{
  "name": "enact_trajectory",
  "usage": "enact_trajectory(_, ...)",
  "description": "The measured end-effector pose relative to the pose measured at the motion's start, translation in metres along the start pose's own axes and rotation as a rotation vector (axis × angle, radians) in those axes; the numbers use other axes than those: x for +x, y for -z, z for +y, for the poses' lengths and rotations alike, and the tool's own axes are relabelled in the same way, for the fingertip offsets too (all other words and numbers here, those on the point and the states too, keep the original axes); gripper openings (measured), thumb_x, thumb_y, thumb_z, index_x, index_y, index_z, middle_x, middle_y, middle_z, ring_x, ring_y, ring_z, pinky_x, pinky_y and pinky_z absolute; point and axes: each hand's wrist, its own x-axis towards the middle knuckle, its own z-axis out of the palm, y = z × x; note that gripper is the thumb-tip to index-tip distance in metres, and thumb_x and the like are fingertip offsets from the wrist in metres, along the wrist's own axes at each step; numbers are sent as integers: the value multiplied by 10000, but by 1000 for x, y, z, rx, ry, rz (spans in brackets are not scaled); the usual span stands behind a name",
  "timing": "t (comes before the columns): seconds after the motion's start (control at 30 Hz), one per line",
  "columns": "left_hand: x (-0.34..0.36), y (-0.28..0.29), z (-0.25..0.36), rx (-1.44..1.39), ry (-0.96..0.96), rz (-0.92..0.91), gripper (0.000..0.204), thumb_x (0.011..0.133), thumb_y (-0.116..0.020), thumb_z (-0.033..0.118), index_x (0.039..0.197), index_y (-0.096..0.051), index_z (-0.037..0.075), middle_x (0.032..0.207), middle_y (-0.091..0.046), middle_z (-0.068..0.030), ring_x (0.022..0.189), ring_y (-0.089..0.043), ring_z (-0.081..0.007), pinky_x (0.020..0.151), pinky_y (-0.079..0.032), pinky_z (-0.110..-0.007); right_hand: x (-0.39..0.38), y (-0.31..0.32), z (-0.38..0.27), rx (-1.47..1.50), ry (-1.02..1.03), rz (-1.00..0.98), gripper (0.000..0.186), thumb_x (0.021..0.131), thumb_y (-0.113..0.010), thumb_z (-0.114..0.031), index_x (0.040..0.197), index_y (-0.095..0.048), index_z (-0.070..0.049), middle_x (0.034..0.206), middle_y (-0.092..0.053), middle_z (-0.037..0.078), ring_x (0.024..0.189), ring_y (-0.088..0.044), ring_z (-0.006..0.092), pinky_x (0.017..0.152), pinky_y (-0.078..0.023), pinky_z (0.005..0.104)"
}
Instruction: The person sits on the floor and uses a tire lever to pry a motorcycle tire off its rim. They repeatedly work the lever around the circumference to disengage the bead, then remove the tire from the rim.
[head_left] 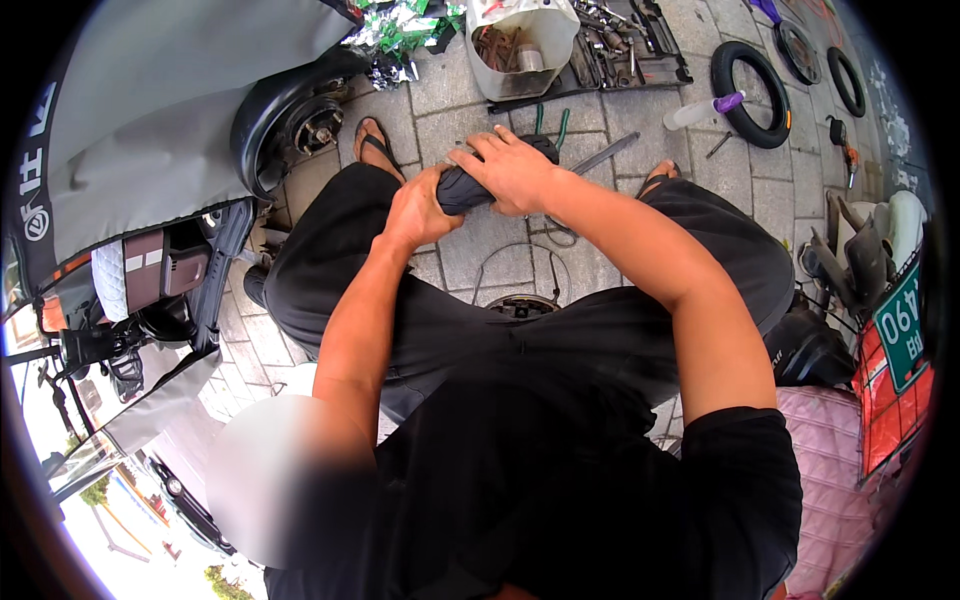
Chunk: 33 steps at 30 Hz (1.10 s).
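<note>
Between my knees, a small black tyre (466,192) stands up, its tread facing me. My left hand (412,212) wraps round the tyre's near left side, thumb over the tread. My right hand (508,170) grips across its top, with fingers lying over the far side. Just beyond the right hand lie green-handled pliers (563,122) on the paving. A long flat grey metal bar (606,152) reaches out to the right of them. Nearer my lap, a round dark metal part (522,307) shows, partly hidden by my trousers.
Ahead stand a white container (522,85) of scrap parts and an open toolbox (632,50). A purple-capped bottle (704,110) touches another tyre (750,95) at right. A covered vehicle's exposed wheel (318,125) is at left; a green plate (900,325) is at right.
</note>
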Motion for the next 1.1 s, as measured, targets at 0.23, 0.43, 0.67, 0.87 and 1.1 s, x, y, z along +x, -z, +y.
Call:
enact_trajectory(0.23, -4, 4, -10, 28, 44, 0, 854, 685, -923, 252, 1452, -606, 49, 1323, -717, -220, 1248, -683, -409, 1081, -550, -461, 24, 9, 9, 35, 97, -84, 665, 702, -888, -173, 1276, -589, -18, 1185, -697, 194, 1144, -699, 378, 1016, -538, 488)
enact_trajectory(0.43, 3, 12, -1, 80, 99, -59, 874, 691, -948, 288, 1452, -584, 56, 1298, -733, -224, 1210, -706, -412, 1047, -565, -478, 34, 9, 20, 141, 113, -73, 636, 630, -888, -162, 1175, -601, 0, 1064, -700, 201, 1028, -709, 408, 936, -559, 482)
enact_trajectory(0.67, 6, -4, 31, 110, 65, -45, 834, 703, -953, 306, 1379, -557, 22, 1176, -732, -243, 1091, -723, -441, 928, -593, -525, 15, -8, 5, 168, 111, -13, 578, 695, -865, -210, 1185, -626, -17, 1081, -711, 170, 1035, -706, 362, 943, -544, 453)
enact_trajectory(0.87, 10, -16, 24, 166, 52, -58, 638, 696, -934, 269, 1188, -612, 21, 1055, -749, -222, 992, -738, -443, 852, -603, -531, 14, -7, 11, 251, 83, -108, 503, 711, -842, -185, 1140, -632, -30, 1090, -705, 170, 1048, -703, 349, 963, -533, 459)
enact_trajectory(1.1, 32, -5, 32, 174, 70, -38, 725, 682, -946, 291, 1279, -634, 24, 1142, -745, -201, 1054, -749, -403, 925, -607, -484, 27, 0, 32, 336, 30, -142, 586, 732, -839, -259, 1233, -662, -13, 1206, -698, 195, 1207, -661, 369, 1081, -491, 502)
